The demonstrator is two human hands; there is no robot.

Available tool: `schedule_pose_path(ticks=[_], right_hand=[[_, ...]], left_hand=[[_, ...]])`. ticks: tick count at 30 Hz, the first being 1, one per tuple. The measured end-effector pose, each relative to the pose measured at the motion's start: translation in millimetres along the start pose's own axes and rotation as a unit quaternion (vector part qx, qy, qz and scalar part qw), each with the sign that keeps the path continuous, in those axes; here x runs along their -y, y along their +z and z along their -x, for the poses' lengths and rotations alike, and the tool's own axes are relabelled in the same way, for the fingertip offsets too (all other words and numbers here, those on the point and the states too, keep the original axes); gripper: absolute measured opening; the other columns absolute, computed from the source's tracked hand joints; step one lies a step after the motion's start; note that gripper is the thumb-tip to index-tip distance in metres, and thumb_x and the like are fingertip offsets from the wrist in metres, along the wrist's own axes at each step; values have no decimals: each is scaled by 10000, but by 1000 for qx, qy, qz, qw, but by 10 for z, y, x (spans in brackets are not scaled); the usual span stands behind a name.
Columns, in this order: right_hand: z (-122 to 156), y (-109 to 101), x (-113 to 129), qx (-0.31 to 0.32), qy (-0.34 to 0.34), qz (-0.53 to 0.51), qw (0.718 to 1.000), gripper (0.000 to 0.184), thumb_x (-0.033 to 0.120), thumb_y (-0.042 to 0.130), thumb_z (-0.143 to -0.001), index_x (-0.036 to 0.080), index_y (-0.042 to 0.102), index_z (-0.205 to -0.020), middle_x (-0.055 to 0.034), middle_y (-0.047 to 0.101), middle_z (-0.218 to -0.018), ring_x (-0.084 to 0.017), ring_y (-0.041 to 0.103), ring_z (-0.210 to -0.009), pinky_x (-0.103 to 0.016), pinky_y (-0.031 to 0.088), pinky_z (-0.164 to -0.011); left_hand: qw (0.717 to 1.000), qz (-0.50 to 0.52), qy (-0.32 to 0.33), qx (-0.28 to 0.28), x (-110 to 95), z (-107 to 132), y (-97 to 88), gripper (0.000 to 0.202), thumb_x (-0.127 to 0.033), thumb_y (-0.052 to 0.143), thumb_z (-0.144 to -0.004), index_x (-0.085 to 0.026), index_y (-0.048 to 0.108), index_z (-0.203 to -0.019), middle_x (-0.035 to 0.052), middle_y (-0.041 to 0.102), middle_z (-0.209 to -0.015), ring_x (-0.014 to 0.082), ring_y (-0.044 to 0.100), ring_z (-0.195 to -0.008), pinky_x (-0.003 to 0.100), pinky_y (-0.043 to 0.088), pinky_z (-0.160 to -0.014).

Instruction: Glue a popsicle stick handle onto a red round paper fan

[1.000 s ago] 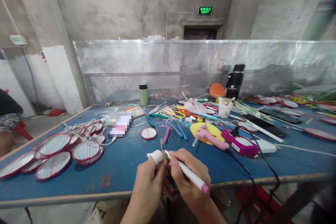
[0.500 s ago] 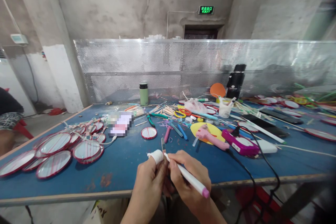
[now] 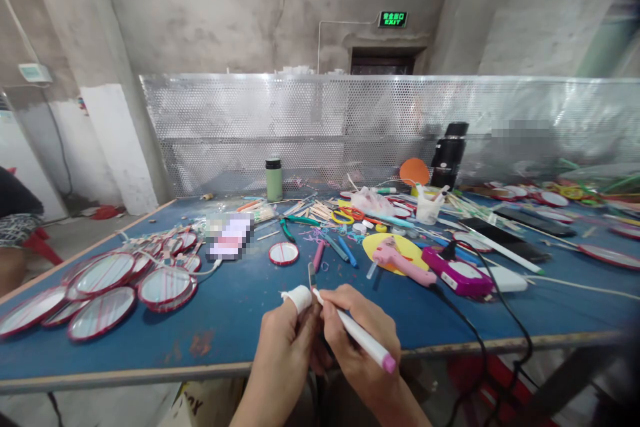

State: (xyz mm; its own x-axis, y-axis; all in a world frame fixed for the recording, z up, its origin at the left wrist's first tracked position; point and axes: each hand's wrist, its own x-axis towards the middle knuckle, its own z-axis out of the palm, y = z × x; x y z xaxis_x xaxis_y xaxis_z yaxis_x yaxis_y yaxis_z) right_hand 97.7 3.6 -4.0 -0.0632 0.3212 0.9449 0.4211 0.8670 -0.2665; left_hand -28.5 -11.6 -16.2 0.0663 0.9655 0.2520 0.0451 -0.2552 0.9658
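Both closed: left hand (image 3: 283, 347) grips stick (image 3: 311, 275), right hand (image 3: 350, 361) pen (image 3: 361, 337); glue gun (image 3: 400, 264) nearby.

1. The right grip (image 3: 357, 340) (a bare hand) is closed around a white pen (image 3: 353, 328) with a pink end. The pen's tip points up and left.
2. The left grip (image 3: 287, 340) is curled in, one finger wrapped in white tape (image 3: 300, 297). The pen tip sits just beside that tape. Whatever the curled fingers enclose is hidden.
3. A thin grey strip (image 3: 311, 275) shows just beyond the two hands; whether it is held cannot be told.
4. Both hands hover at the near edge of the blue counter (image 3: 235, 310).
5. Red-rimmed discs (image 3: 103, 310) are piled at the left, and a smaller one (image 3: 283, 253) lies alone.
6. A pink glue gun (image 3: 400, 263) rests on a yellow disc (image 3: 380, 243) to the right, with a green bottle (image 3: 273, 180) at the back.
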Motion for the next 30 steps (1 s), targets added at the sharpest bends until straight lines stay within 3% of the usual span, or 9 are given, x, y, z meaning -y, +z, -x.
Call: schedule_pose_path(ticks=[15, 30], right_hand=[[11, 5, 0, 3, -8, 2, 1000, 141, 76, 578, -890, 168, 674, -940, -13, 686, -712, -112, 656, -616, -206, 511, -601], [38, 7, -29, -8, -16, 16, 1000, 131, 75, 585, -886, 157, 674, -937, -18, 690, -721, -110, 656, -625, -204, 519, -625]], left_hand=[[1000, 5, -4, -9, -22, 14, 13, 358, -510, 545, -917, -168, 651, -904, -23, 597, -482, 148, 596, -392, 200, 450, -392], [1000, -7, 0, -1, -9, 8, 5, 353, -504, 529, -927, -174, 612, -834, -22, 609, -473, 147, 610, -390, 188, 447, -381]])
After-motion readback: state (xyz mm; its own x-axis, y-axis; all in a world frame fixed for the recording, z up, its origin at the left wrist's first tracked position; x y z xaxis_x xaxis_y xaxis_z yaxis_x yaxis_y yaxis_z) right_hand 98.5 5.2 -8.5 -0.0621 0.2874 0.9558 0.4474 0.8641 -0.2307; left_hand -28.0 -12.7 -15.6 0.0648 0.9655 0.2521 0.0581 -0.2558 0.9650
